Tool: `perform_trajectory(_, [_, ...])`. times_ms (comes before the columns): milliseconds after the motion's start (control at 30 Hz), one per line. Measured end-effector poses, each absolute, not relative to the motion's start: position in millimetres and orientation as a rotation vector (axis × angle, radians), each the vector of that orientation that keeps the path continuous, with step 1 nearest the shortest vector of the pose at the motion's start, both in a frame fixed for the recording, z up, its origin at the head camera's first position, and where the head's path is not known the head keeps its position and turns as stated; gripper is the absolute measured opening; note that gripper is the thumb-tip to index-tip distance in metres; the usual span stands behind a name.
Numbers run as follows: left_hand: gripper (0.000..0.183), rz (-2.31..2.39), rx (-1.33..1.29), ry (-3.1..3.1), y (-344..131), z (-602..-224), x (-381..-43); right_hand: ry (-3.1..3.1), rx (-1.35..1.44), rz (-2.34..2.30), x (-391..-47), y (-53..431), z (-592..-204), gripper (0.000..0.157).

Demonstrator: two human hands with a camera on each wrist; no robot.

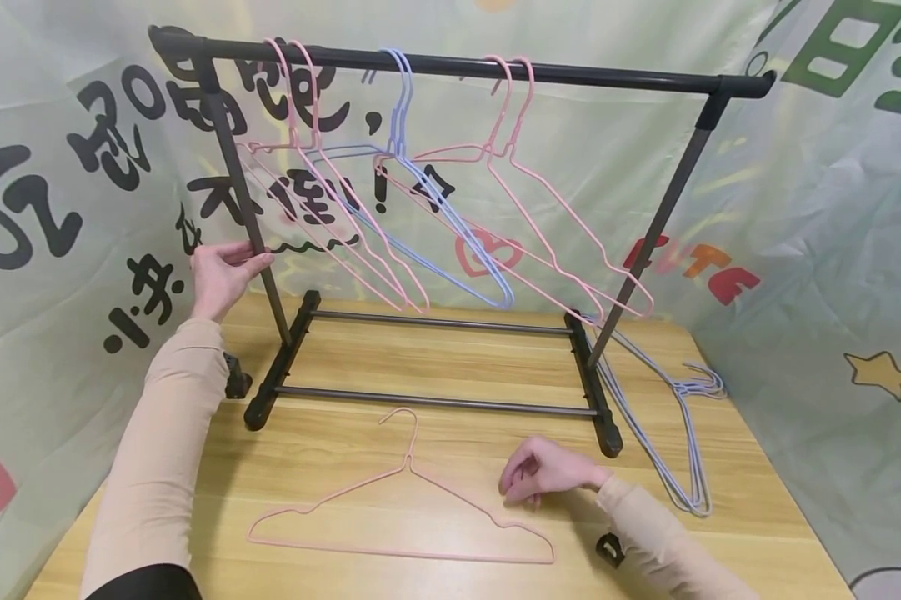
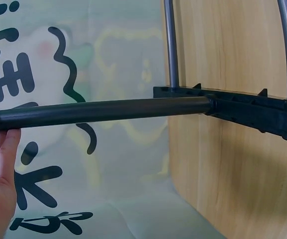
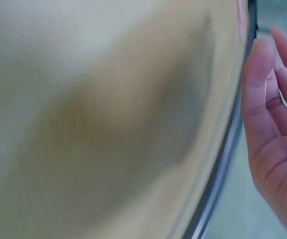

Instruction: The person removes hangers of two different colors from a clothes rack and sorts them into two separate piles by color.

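My left hand holds the left post of a black clothes rack, thumb and fingers at either side of it. Close up in the left wrist view, the fingers lie against the dark tube. A pink wire hanger lies flat on the table in front of the rack, its hook toward the rack. Just beyond its right shoulder is my right hand, fingers loosely curled and nothing in them. From the right rail, two pink hangers hang; two more pink hangers hang at the left, blue hangers between.
Several blue hangers lie stacked on the wooden table right of the rack's base. A small black object shows beside my right wrist, another black piece near the left foot. Printed cloth encloses the back and sides.
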State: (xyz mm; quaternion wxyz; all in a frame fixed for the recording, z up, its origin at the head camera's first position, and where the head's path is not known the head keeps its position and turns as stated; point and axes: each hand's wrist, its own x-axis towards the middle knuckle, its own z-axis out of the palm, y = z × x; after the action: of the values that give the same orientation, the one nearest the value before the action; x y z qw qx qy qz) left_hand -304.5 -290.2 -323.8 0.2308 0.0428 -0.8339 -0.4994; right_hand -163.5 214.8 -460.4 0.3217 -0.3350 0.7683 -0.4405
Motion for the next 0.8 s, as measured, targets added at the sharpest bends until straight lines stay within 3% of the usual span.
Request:
perform_trajectory(233, [0.045, -1.399, 0.112, -2.297, -290, -323, -303, 2.199, -0.700, -1.340, -197, 274, -423, 0.031])
perform_trajectory(400, [0.046, -1.389, 0.107, -2.307, -290, -322, -304, 2.360, -0.672, -1.528, -211, 299, -375, 0.028])
perform_trajectory(567, [0.046, -1.383, 0.108, -2.305, -291, -322, -304, 2.192, -0.720, -2.065, -216, 304, -323, 0.021])
perform_trajectory(800, [0.050, -1.375, 0.116, -2.330, -292, -323, -305, 1.817, -0.871, -2.454, -217, 292, -282, 0.035])
